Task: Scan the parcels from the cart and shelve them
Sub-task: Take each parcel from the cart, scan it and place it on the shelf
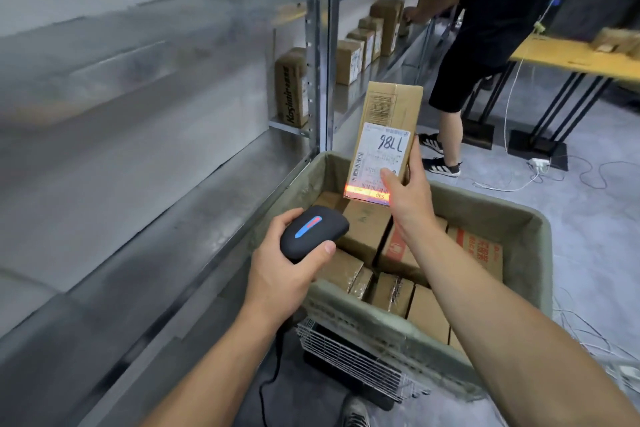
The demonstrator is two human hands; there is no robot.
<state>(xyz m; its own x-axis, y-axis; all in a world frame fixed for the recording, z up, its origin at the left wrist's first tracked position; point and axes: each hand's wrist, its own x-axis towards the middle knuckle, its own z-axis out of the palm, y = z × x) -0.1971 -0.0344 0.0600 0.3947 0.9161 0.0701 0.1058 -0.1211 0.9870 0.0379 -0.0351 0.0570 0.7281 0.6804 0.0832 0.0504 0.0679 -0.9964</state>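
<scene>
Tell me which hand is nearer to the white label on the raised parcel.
Right. The right hand grips the parcel with its thumb on the label; the left hand holds the scanner lower and to the left, apart from the parcel.

At upper right we see a person in black (502, 3) beside a yellow table (554, 57); below them, a white power strip (539, 163) lies on the floor.

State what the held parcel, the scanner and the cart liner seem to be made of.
Held parcel: brown cardboard, matte, bearing a white paper label. Scanner: black plastic, probably with a soft matte finish, and a lit strip on top. Cart liner: dull grey-green cloth, creased at the rim, seemingly laid over a white wire mesh frame.
</scene>
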